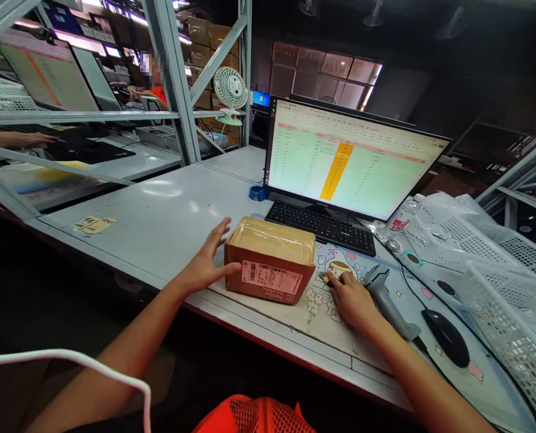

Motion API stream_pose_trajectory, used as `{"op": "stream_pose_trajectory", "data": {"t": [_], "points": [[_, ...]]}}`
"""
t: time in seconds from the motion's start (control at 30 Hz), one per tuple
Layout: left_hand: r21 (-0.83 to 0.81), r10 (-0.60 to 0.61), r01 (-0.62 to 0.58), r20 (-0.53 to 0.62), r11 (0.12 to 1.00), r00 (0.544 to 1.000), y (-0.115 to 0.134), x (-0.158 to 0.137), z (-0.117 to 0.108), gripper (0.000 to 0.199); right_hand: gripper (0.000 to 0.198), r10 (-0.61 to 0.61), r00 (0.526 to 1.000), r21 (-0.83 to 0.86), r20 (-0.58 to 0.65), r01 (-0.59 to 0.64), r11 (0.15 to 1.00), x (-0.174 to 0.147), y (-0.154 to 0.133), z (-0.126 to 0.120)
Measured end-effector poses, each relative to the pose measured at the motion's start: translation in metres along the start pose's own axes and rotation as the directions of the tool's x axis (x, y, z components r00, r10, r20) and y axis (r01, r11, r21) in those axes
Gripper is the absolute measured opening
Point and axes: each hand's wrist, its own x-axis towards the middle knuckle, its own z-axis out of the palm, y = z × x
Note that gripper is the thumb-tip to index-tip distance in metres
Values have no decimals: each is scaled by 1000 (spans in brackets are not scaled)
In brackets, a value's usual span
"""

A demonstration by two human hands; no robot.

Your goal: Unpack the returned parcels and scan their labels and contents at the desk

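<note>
Between both hands (205,269), a labelled box (270,260) reads "better"

"What lies on our white table (160,207)?"
"At our left, paper labels (94,225) near the front edge; farther back, a blue ring-shaped object (258,193) by the keyboard (319,227)."
"And our printed mat (328,322)?"
"We see it spread at right, under the cardboard box (272,243), scanner (390,308) and mouse (446,338)."

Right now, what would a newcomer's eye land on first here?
Probably the bright monitor toward the far side of the desk, crossed by an orange column. Next, the taped cardboard box near the desk's front edge, with the left hand at its left end. Just right of the box, a small yellow-and-black object sits in the right hand's grip.
</note>
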Motion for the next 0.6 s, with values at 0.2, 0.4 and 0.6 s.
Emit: {"op": "stream_pose_trajectory", "data": {"t": [0.2,0.4,0.6], "points": [[601,542,-410,-46,686,839,88,2,24,63,48,-150,821,481,-551,460,747,40,-11,-72],[669,582,-299,-247,681,775,79,2,67,43,50,-416,828,538,-375,560,629,80,-70,-119],[676,586,-267,-298,687,753,71,1,69,33,49,-408,876,382,-257,480,790,75,-85,-127]]}}
